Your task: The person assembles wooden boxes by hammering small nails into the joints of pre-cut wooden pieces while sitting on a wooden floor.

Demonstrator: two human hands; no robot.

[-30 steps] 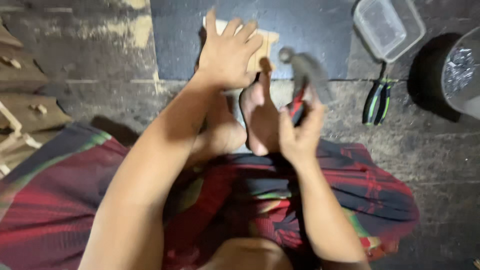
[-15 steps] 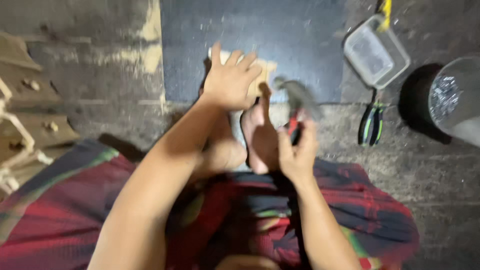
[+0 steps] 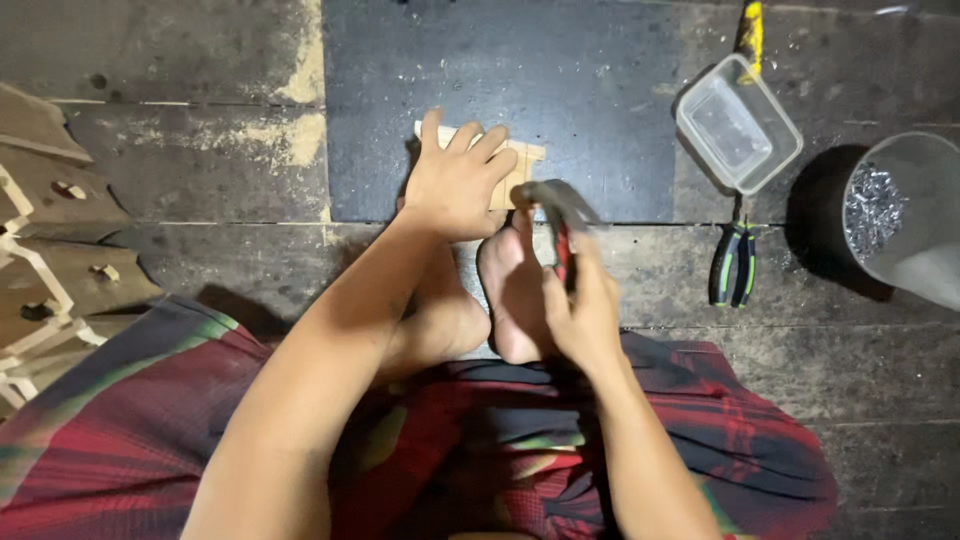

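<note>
Wood block (image 3: 520,168) lies at our twelve o'clock, pinned flat by our left hand (image 3: 455,185), long axis nine-to-three, while our right hand (image 3: 580,310) grips the hammer (image 3: 560,205) at the block's three o'clock end.

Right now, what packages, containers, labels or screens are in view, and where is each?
Clear plastic tub: upper right on the floor, rectangular, transparent, looks empty.
Grey bucket: far right edge, round, pale grey, holding a heap of small metal bits.
No labels, signs or screens visible.
</note>
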